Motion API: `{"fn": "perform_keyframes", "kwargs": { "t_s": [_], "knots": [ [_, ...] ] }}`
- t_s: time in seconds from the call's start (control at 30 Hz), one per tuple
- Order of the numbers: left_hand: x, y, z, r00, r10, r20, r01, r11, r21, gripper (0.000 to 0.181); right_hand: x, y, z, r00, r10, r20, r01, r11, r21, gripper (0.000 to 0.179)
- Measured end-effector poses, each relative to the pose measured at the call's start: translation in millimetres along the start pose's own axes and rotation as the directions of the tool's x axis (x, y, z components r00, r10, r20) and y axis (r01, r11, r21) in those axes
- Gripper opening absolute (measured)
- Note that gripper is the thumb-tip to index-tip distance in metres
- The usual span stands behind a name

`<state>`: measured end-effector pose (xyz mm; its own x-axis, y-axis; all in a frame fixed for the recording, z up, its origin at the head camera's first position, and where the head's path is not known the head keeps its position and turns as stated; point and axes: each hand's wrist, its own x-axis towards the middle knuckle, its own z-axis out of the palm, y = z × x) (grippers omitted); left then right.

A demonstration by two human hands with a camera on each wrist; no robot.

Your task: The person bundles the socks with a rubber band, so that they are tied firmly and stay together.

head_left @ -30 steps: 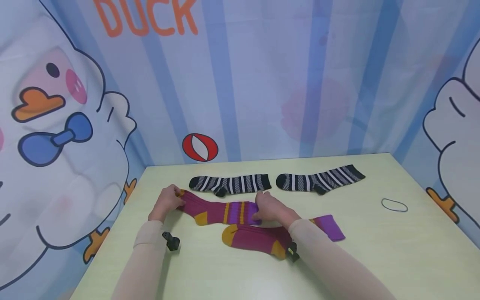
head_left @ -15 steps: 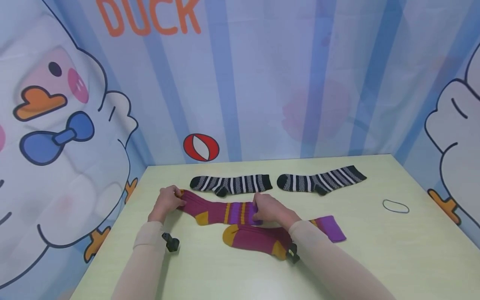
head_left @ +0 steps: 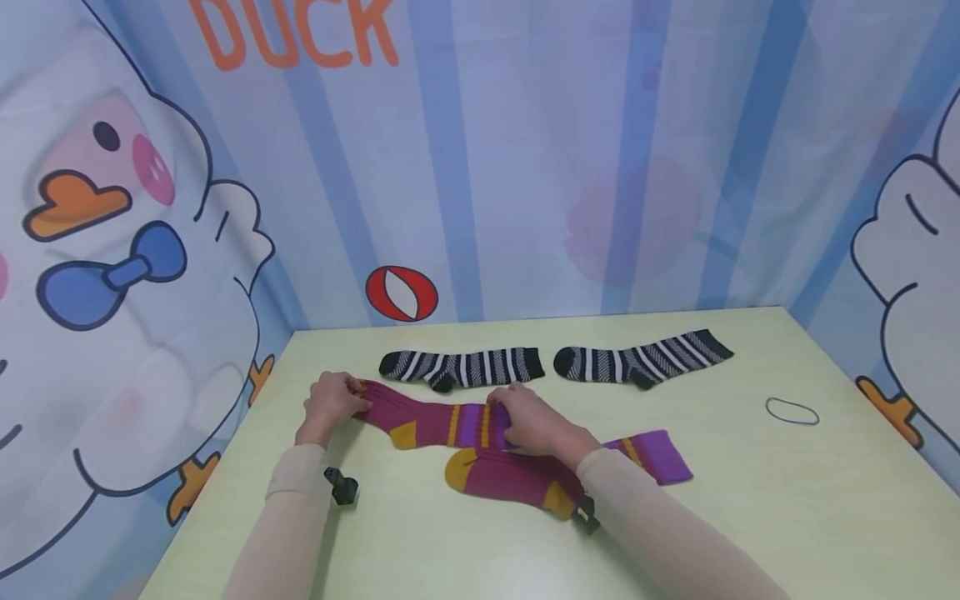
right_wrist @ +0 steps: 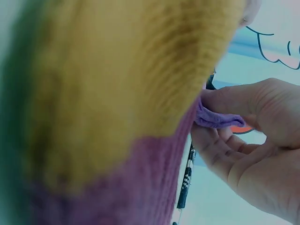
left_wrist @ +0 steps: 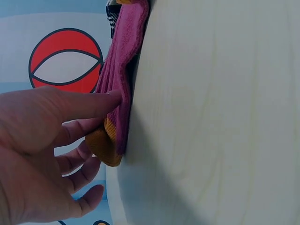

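Note:
A maroon sock with mustard heel and toe and a purple striped cuff lies stretched between both hands. At its toe end, my left hand pinches the fabric; thumb and forefinger meet on it in the left wrist view. My right hand holds the purple cuff between thumb and fingers, as the right wrist view shows. Just nearer me lies the matching maroon sock, partly hidden under my right wrist. Its mustard heel fills much of the right wrist view, blurred.
Two black-and-white striped socks lie along the back, a left one and a right one. A thin dark elastic loop rests on the table at the right. A printed curtain stands behind the table.
My right hand has slid slightly left along the cuff, and more of the nearer sock's purple end shows. My left hand stays at the toe.

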<state>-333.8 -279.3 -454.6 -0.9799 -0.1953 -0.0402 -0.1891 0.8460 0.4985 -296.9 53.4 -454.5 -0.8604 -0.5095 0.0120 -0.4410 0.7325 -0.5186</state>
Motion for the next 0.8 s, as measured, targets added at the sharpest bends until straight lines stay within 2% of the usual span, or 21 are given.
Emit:
{"fn": "perform_keyframes", "kwargs": {
  "t_s": [0.2, 0.4, 0.63, 0.8],
  "knots": [
    [1.0, -0.7, 0.9, 1.0, -0.005, -0.009, 0.006, 1.0, 0.007, 0.029, -2.6, 2.0, 0.5, 0.998, -0.06, -0.018, 0.06, 0.998, -0.004, 0.04],
    [0.6, 0.9, -0.3, 1.0, 0.0, 0.022, 0.001, 0.999, -0.039, 0.029, -4.4, 1.4, -2.9, 0.999, -0.032, -0.035, 0.032, 0.999, 0.006, 0.034],
    [-1.3, -0.9, -2.1, 0.998, 0.029, 0.063, -0.025, 0.998, -0.063, 0.034, -5.8, 2.0, -2.0, 1.0, 0.009, -0.02, -0.009, 1.0, 0.004, 0.039],
    [-2.8, -0.7, -0.6, 0.998, 0.042, 0.048, -0.038, 0.996, -0.083, 0.025, -5.3, 3.8, -1.6, 1.0, 0.002, -0.031, -0.002, 1.0, 0.002, 0.038]
  ]
}}
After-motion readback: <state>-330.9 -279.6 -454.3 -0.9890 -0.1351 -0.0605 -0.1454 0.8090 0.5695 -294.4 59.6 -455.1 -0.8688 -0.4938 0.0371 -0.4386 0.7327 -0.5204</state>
